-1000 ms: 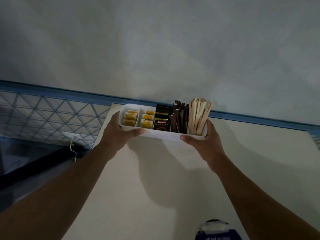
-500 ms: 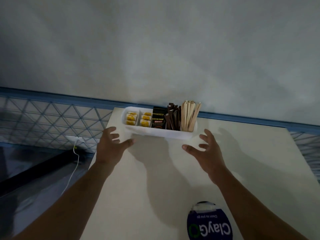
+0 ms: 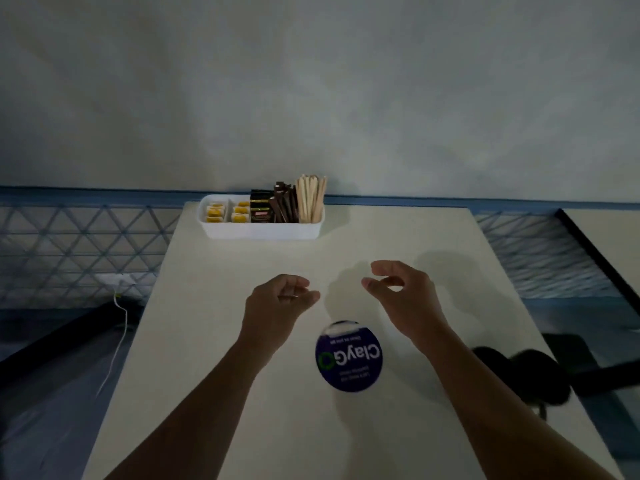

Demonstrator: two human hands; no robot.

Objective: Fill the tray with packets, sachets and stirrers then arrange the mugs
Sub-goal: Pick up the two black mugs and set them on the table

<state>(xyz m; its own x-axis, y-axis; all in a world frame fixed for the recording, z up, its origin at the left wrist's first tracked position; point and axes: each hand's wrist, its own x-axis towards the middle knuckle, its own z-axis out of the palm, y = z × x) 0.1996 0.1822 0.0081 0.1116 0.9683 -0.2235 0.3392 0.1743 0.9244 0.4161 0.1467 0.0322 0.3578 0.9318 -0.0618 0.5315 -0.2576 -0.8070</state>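
A white tray (image 3: 263,231) stands at the table's far edge, against the wall. It holds yellow sachets (image 3: 227,213) on the left, black and brown packets (image 3: 273,207) in the middle and upright wooden stirrers (image 3: 310,199) on the right. My left hand (image 3: 277,303) and my right hand (image 3: 401,292) hover over the middle of the table, well short of the tray, with fingers loosely curled and nothing in them. No mugs are in view.
A round blue sticker (image 3: 349,355) lies on the cream table (image 3: 214,341) between my forearms. A dark object (image 3: 530,375) sits at the table's right edge. A white cable (image 3: 116,341) hangs at the left. Patterned blue tiling runs behind.
Both hands let go of the tray, which now rests at the far edge, and drew back toward me. The view has tilted down, showing more of the table.
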